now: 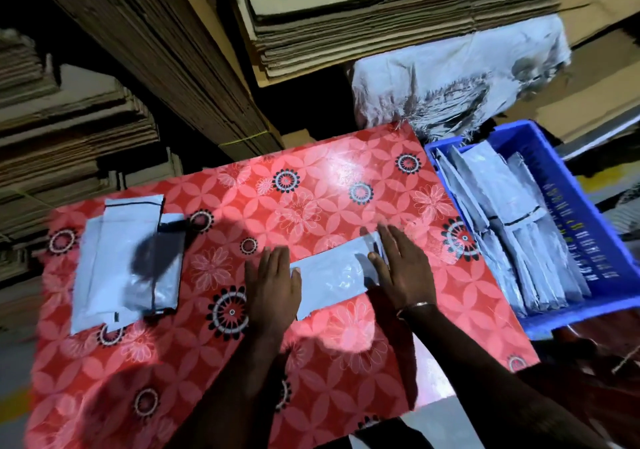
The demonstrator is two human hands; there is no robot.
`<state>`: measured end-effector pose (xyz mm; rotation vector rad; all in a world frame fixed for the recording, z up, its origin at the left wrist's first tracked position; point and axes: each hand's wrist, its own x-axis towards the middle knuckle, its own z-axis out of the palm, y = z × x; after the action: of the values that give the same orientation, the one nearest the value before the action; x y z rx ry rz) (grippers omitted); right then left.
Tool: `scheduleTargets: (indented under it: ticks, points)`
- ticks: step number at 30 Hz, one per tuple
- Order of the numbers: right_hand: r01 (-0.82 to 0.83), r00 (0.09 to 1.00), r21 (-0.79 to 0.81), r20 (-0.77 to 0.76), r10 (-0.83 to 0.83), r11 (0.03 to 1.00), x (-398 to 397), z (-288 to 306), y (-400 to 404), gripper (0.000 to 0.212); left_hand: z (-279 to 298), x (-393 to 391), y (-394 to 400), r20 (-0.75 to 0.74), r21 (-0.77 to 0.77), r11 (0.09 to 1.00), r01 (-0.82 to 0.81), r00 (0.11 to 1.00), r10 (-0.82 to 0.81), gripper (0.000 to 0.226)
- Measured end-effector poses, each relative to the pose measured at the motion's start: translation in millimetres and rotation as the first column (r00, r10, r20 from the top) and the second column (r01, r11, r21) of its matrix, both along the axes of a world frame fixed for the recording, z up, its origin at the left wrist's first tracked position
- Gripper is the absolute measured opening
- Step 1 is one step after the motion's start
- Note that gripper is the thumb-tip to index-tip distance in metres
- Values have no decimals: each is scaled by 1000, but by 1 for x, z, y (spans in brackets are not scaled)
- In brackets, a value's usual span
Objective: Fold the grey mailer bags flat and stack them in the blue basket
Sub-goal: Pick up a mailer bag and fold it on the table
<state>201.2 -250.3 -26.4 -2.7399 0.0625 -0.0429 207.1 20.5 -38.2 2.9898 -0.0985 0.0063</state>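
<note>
The desk [311, 178] is covered with a red sheet printed with flower patterns. A single grey mailer bag [332, 275] lies flat on it, just in front of the person, with its long side running left to right.

The left hand [273, 286] rests palm down with straight fingers at the left end of this bag; its fingertips lie on the desk surface and the thumb side touches the bag edge. The right hand [401, 268] presses palm down on the right end of the same bag, fingers straight and slightly spread. The two hands are apart, one at each end of the bag, and neither curls round anything. A thin bangle [417, 306] sits on the right wrist.

A pile of unfolded mailer bags [121, 261] lies on the left part of the desk, well apart from the hands. Dark shadow falls across its right half.

The blue basket [581, 213] stands just beside the right edge of the desk. It holds folded grey mailer bags [512, 227] lying in overlapping rows along its length.

Behind the basket hangs a white cloth [457, 81] with grey markings. Stacks of flat cardboard sheets [381, 19] fill the background.
</note>
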Motion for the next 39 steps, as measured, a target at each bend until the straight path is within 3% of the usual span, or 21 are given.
scheduleTargets:
  ticks: [2, 4, 8, 12, 18, 21, 25, 29, 33, 39]
  points:
    - [115, 992, 126, 43, -121, 985, -18, 11, 9, 55, 12, 12, -11, 23, -84, 996, 25, 999, -23, 53]
    - [237, 971, 278, -40, -235, 931, -38, 15, 23, 51, 18, 20, -23, -25, -145, 986, 86, 996, -91, 56]
    - [376, 925, 480, -250, -287, 793, -58, 12, 50, 52, 23, 23, -38, -278, -240, 962, 133, 940, -199, 61]
    - [435, 898, 592, -343, -276, 678, -56, 19, 62, 50, 24, 15, -43, -387, -392, 919, 33, 901, -197, 25]
    - [461, 887, 751, -384, -255, 472, -45, 34, 44, 41, 35, 7, -66, -506, -700, 648, -301, 849, -151, 16]
    - [417, 906, 825, -347, -241, 381, -34, 40, 16, 39, 50, 14, -98, -491, -766, 541, -347, 859, -145, 23]
    - [351, 931, 867, -282, -233, 354, -9, 48, -44, 48, 60, 26, -167, -461, -816, 442, -372, 881, -110, 32]
    - [281, 951, 861, -192, -242, 423, 16, 56, -115, 57, 65, 42, -257, -449, -854, 331, -401, 890, -79, 41]
    - [298, 950, 849, -216, -227, 436, 41, 46, -204, 47, 66, 62, -353, -480, -852, 266, -450, 876, -54, 39]
    - [390, 918, 828, -314, -244, 402, 88, 17, -301, 36, 64, 99, -453, -531, -822, 277, -498, 845, -56, 25]
